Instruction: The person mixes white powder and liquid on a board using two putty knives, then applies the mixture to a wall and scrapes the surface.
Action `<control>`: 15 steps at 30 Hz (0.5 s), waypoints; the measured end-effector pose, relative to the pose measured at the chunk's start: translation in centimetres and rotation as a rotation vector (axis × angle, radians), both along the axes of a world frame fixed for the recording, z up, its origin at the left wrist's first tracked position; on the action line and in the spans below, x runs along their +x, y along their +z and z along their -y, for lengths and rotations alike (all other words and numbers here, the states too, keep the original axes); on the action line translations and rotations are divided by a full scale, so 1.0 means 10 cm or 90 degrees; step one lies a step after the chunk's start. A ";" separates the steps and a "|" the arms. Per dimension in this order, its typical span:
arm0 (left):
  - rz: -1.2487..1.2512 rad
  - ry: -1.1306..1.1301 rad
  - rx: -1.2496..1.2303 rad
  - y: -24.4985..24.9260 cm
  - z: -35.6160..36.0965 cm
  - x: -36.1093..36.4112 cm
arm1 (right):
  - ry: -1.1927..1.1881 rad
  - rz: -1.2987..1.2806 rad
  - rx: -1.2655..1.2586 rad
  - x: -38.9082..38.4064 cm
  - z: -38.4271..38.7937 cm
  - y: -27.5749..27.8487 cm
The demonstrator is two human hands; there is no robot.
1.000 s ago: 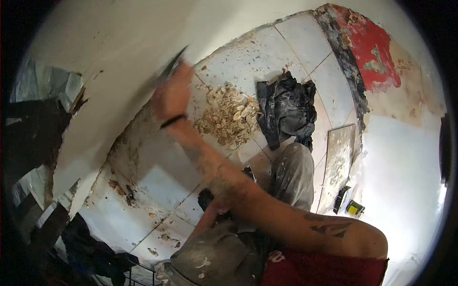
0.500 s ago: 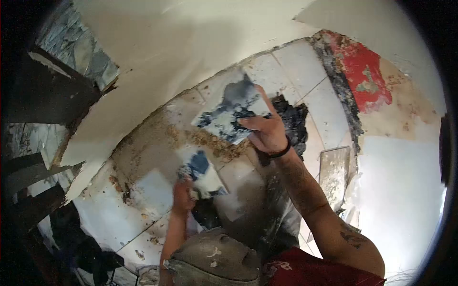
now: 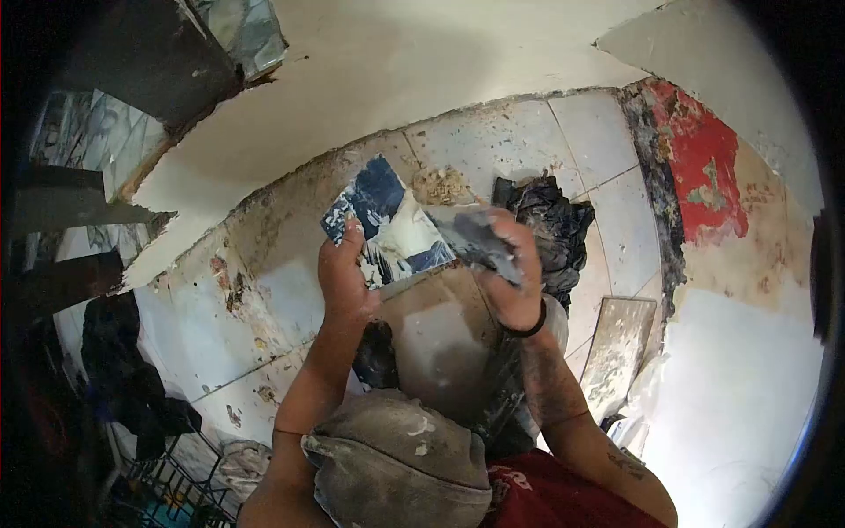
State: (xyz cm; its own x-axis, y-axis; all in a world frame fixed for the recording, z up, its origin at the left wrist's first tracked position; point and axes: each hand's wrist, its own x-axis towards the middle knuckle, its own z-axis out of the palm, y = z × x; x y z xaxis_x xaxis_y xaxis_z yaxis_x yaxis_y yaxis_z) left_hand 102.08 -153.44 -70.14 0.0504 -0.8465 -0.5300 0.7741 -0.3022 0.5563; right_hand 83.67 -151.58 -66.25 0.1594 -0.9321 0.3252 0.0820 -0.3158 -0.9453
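Observation:
My left hand [image 3: 345,268] grips the lower left edge of a flat piece [image 3: 387,224] smeared with white and dark blue-black patches. Beside it on the right, my right hand [image 3: 515,277] holds a second flat piece [image 3: 482,242], grey and blurred by motion. The two pieces lie close together at mid-height; whether they touch is unclear. Just right of my right hand, a crumpled black plastic bag [image 3: 554,229] rests on the tiled floor [image 3: 607,233].
A stained board [image 3: 616,352] lies at the right. Tan debris [image 3: 440,187] sits beyond the hands. A wire basket [image 3: 167,484] and black cloth [image 3: 128,370] are at lower left. The pale wall [image 3: 396,70] runs across the top, with a red patch [image 3: 700,167] at upper right.
My left hand has risen with its piece towards the middle. My right hand has come down, and its piece is now turned more edge-on. The camera view has shifted.

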 end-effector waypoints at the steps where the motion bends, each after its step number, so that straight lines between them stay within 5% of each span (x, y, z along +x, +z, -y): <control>1: -0.003 0.004 0.000 0.00 0.00 -0.01 | 0.056 -0.088 -0.007 -0.06 0.03 -0.03; 5: -0.068 0.008 0.016 0.07 -0.01 0.01 | 0.051 -0.393 0.001 -0.08 0.08 -0.40; 8: -0.071 0.021 -0.054 0.24 0.00 0.05 | 0.084 -0.444 0.062 -0.16 -0.10 -0.49; 10: 0.024 0.029 -0.060 0.18 -0.03 0.12 | 0.052 -0.339 0.148 -0.33 -0.11 -0.54; 13: 0.179 0.046 -0.008 0.05 -0.03 0.10 | -0.035 -0.361 0.217 -0.28 -0.17 -0.04; 15: 0.189 0.073 -0.056 -0.14 -0.03 0.05 | -0.022 -0.483 0.084 -0.12 -0.14 0.22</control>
